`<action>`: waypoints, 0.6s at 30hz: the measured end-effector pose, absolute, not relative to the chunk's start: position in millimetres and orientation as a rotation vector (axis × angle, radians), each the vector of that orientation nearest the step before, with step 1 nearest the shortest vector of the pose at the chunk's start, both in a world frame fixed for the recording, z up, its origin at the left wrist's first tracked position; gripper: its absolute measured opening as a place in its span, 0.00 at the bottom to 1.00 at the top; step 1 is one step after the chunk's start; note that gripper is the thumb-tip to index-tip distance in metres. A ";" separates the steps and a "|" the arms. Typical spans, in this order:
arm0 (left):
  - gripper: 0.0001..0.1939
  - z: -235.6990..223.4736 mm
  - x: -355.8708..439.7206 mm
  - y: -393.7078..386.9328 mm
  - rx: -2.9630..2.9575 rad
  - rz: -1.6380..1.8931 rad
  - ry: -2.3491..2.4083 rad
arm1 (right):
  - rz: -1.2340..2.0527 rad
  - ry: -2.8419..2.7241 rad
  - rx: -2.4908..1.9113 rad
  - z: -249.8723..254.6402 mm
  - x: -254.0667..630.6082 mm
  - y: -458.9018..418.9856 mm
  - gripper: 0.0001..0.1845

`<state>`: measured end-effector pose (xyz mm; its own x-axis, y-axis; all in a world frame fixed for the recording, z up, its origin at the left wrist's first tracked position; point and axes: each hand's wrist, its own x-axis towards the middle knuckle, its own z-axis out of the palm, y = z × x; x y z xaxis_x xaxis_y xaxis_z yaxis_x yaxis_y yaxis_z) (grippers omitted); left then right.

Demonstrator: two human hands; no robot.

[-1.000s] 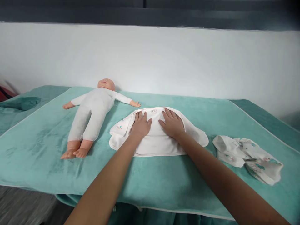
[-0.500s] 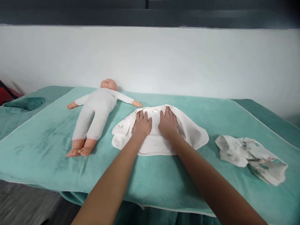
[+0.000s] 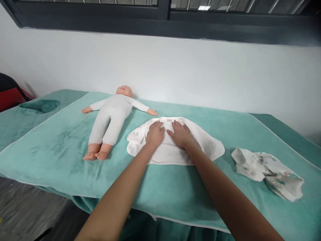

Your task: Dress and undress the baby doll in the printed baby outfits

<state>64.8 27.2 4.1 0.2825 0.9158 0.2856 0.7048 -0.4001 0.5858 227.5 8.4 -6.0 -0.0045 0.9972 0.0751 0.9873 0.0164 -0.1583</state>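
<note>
A white baby top with a small label at its neckline lies spread on the green cover, its sides folded outward. My left hand rests flat on its left part, fingers pointing away from me. On the right part my right hand lies flat too, thumb spread toward the left hand. Neither hand grips the cloth. To the left a baby doll in a white body lies on its back, arms out, one hand near the top's upper edge.
Crumpled white printed baby clothing lies at the right. A green cover spreads over the bed, its front edge hanging down. Behind stands a white wall under a dark window frame. A red and black item sits at the far left.
My view has tilted up, showing more of the window. Both hands have shifted slightly on the top and their fingers now lie just below its neckline. The doll and the crumpled clothing stay put.
</note>
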 end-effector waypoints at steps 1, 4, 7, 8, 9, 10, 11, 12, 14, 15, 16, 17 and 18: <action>0.20 7.2 56.7 19.8 2.213 0.891 1.438 | 0.084 -2.117 -2.099 -6.6 227.5 8.3 0.38; 0.23 19.9 23.0 -6.0 2.286 0.977 1.429 | 0.044 -2.116 -2.097 -7.8 226.5 5.7 0.38; 0.23 35.2 -14.4 -25.2 2.471 0.749 1.701 | -0.067 -2.111 -2.003 -7.2 224.2 1.2 0.32; 0.20 39.9 -25.0 -27.9 2.530 0.604 1.773 | -0.101 -2.116 -1.944 -6.9 223.4 -0.2 0.30; 0.17 44.0 -34.1 -28.6 2.575 0.461 1.819 | -0.121 -2.125 -1.883 -6.6 222.8 -1.4 0.28; 0.14 47.6 -41.6 -27.1 2.603 0.339 1.838 | -0.124 -2.132 -1.831 -6.6 222.4 -2.2 0.26; 0.13 50.7 -47.6 -23.9 2.608 0.254 1.843 | -0.111 -2.133 -1.798 -6.8 222.4 -2.6 0.25; 0.12 53.5 -52.4 -19.3 2.582 0.232 1.855 | -0.087 -2.125 -1.786 -7.2 222.6 -2.7 0.24; 0.13 58.9 -59.0 -7.8 2.477 0.338 1.918 | -0.036 -2.093 -1.802 -8.3 223.8 -2.2 0.23; 0.14 61.5 -61.1 -2.1 2.417 0.421 1.955 | -0.016 -2.078 -1.815 -8.9 224.6 -1.9 0.23; 0.14 63.9 -62.6 3.0 2.365 0.508 1.990 | -0.001 -2.070 -1.823 -9.3 225.3 -1.6 0.23; 0.14 65.8 -63.6 7.0 2.326 0.594 2.024 | 0.010 -2.069 -1.825 -9.5 226.0 -1.4 0.23; 0.15 66.9 -63.8 9.7 2.302 0.664 2.059 | 0.017 -2.070 -1.827 -9.6 226.5 -1.1 0.23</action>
